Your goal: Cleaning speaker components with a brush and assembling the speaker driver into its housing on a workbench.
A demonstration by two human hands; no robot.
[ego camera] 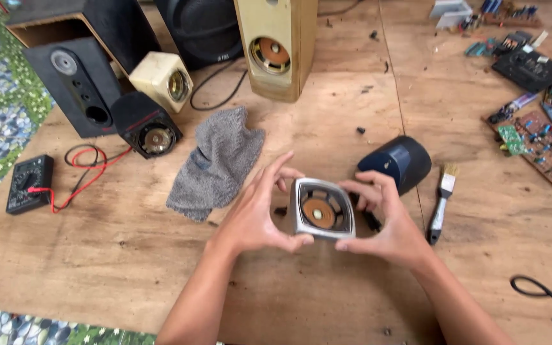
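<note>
Both hands, left hand [257,217] and right hand [384,223], hold a small square silver speaker front [322,209] with an orange cone between them, fingers clamped on its edges, just above the wooden bench [327,128]. Dark blue speaker shell [397,161] just behind the right hand, paintbrush [441,201] beside it, grey cloth [215,163] left, multimeter [29,184] far left.
</note>
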